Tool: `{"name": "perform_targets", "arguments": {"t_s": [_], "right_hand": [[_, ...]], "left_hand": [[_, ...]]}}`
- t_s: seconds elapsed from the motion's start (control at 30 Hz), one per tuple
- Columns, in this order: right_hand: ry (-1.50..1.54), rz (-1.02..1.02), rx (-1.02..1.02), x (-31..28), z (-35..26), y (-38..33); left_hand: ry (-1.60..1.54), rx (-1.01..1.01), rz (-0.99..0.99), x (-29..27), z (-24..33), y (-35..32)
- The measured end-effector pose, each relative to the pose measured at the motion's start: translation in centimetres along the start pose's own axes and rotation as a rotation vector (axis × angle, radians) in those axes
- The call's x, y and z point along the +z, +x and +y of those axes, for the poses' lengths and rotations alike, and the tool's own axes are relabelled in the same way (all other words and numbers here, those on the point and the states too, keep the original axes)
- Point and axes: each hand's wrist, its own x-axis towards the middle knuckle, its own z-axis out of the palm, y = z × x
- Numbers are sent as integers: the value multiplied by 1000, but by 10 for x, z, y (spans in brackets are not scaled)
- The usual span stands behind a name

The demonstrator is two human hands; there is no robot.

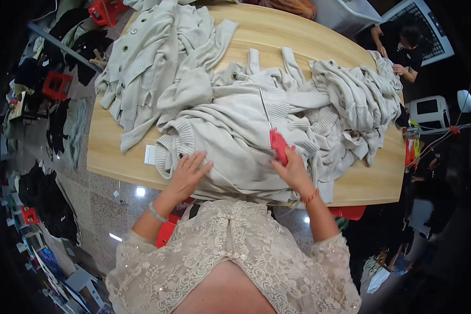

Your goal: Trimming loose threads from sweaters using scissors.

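Observation:
A light grey knit sweater (225,133) lies spread and rumpled on the wooden table in front of me. My left hand (188,175) rests open on its near left part, fingers spread, beside a ribbed edge (184,135). My right hand (292,170) is closed round the red handle of what look like scissors (278,145), over the sweater's right side. Their long thin metal blade points away from me, above a wide ribbed band (271,97). A white tag (149,154) sticks out at the sweater's left.
More grey knitwear is heaped on the table (235,39) at the far left (146,57) and right (350,97). Another person (405,49) handles cloth at the far right corner. Red stools (56,85) and dark garments (47,201) are on the floor at left.

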Motion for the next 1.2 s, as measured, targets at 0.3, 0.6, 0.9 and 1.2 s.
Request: {"name": "perform_targets", "arguments": {"t_s": [0.3,0.6,0.9,1.2], "right_hand": [[61,38,-9,73,-53,-53],[-178,59,0,149,-78,-20],[-328,616,133,57,-22,-76],[-86,303,410,-96,-62,-158]], "left_hand": [[16,357,-137,-29,-52,47],[-150,311,-185,-33,-67,57],[-738,-31,-281,-155,-10,10],[-1275,-359,-731,-172,-37,-24]]}}
